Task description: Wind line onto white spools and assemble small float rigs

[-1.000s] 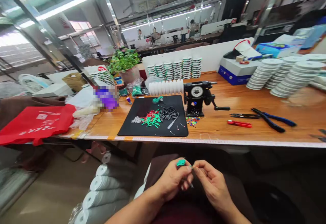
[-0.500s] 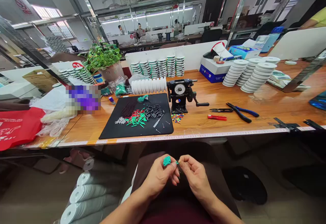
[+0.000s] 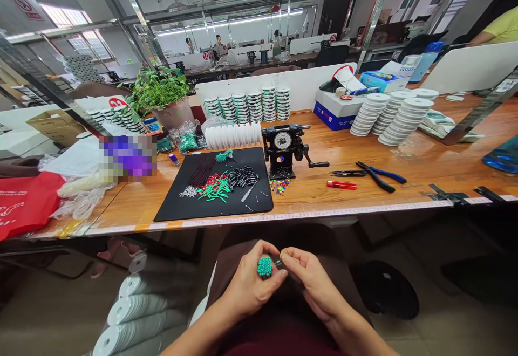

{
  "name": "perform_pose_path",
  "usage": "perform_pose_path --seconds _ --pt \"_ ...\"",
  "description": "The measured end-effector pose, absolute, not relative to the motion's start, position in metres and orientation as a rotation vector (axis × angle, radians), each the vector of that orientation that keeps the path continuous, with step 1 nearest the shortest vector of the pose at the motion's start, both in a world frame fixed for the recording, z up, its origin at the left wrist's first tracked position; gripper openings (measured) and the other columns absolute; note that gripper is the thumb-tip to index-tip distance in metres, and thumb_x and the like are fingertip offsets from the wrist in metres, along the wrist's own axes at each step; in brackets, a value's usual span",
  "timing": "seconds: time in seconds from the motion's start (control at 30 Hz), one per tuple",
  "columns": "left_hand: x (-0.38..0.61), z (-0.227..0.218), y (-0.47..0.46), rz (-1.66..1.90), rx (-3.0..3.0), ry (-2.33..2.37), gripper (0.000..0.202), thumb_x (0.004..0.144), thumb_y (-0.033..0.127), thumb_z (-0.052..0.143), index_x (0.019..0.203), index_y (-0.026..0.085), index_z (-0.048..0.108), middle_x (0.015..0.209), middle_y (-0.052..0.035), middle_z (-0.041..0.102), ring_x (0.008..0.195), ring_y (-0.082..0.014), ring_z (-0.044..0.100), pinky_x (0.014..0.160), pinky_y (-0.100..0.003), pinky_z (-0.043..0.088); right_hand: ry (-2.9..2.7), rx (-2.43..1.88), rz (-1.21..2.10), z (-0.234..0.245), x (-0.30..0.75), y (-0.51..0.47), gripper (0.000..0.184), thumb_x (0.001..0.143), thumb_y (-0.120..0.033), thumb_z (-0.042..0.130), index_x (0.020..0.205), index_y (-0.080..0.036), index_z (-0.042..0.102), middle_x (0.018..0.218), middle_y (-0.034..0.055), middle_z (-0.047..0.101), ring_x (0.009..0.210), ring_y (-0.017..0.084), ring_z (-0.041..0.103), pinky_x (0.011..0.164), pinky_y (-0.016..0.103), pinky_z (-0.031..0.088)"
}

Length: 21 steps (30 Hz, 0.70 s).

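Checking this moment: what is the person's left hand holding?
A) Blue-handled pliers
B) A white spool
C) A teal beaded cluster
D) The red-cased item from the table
C. The person's left hand grips the teal beaded cluster between its fingers, with the beads showing above the fingertips.

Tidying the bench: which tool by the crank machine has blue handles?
The pliers lying with their handles spread, just right of the black snips, which show no blue.
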<state>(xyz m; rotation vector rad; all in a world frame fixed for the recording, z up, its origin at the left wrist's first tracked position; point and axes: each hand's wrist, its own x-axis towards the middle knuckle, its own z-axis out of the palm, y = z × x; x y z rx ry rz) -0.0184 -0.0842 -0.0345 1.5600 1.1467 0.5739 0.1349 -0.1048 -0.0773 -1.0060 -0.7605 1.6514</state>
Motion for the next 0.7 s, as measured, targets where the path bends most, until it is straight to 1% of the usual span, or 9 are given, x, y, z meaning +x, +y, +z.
perform_pose_path --seconds 0.07,0.1,0.23,0.3,0.4,0.5,0.7 --pt "-0.018 -0.037 -0.083 0.598 1.462 1.135 0.021 0.087 0.031 0.064 0.097 0.019 0.052 0.063 0.0052 0.058 0.052 -0.0103 0.051 0.053 -0.022 0.043 -0.747 -0.995 1.692 -0.076 0.135 -0.105 0.049 0.075 -0.061 0.079 0.074 -0.015 0.064 0.062 -0.0026 0.049 0.054 0.009 0.035 0.051 0.021 0.029" --pt "-0.018 -0.038 -0.083 0.608 1.420 1.138 0.019 0.088 0.032 0.063 0.096 0.019 0.052 0.063 0.0046 0.059 0.051 -0.0109 0.054 0.052 -0.022 0.045 -0.749 -1.000 1.686 -0.077 0.134 -0.106 0.050 0.075 -0.062 0.079 0.075 -0.014 0.064 0.062 -0.0025 0.049 0.055 0.009 0.035 0.051 0.021 0.029" --pt "-0.018 -0.043 -0.083 0.629 1.393 1.203 0.020 0.088 0.035 0.064 0.086 0.018 0.054 0.065 0.0000 0.063 0.053 -0.0135 0.061 0.052 -0.024 0.052 -0.781 -1.053 1.563 -0.082 0.132 -0.106 0.053 0.071 -0.065 0.080 0.079 -0.015 0.066 0.067 -0.0004 0.055 0.060 0.012 0.044 0.058 0.023 0.037" --pt "-0.019 -0.043 -0.083 0.645 1.373 1.199 0.026 0.087 0.039 0.066 0.081 0.017 0.054 0.065 -0.0008 0.064 0.053 -0.0132 0.062 0.051 -0.023 0.052 -0.810 -1.083 1.496 -0.086 0.131 -0.106 0.051 0.072 -0.063 0.080 0.079 -0.014 0.068 0.067 0.0002 0.056 0.060 0.012 0.045 0.058 0.023 0.037" --pt "-0.019 -0.042 -0.082 0.673 1.218 1.114 0.037 0.083 0.050 0.070 0.079 0.018 0.052 0.060 0.0008 0.062 0.048 -0.0112 0.059 0.046 -0.021 0.049 -0.853 -1.123 1.395 -0.090 0.134 -0.104 0.048 0.075 -0.062 0.078 0.081 -0.015 0.071 0.067 0.0011 0.059 0.059 0.012 0.046 0.056 0.024 0.038" --pt "-0.019 -0.041 -0.080 0.659 1.036 1.014 0.046 0.076 0.057 0.075 0.076 0.018 0.051 0.057 0.0021 0.060 0.043 -0.0088 0.055 0.043 -0.018 0.045 -0.900 -1.161 1.293 -0.093 0.138 -0.104 0.046 0.075 -0.062 0.077 0.081 -0.017 0.075 0.072 0.0043 0.066 0.063 0.016 0.053 0.059 0.026 0.044" --pt "-0.018 -0.039 -0.080 0.636 0.841 0.949 0.043 0.073 0.051 0.080 0.074 0.016 0.054 0.056 0.0025 0.060 0.042 -0.0056 0.050 0.042 -0.015 0.041 -1.003 -1.200 1.185 -0.095 0.142 -0.105 0.040 0.075 -0.060 0.078 0.077 -0.020 0.080 0.074 0.0076 0.073 0.068 0.021 0.063 0.064 0.029 0.050"
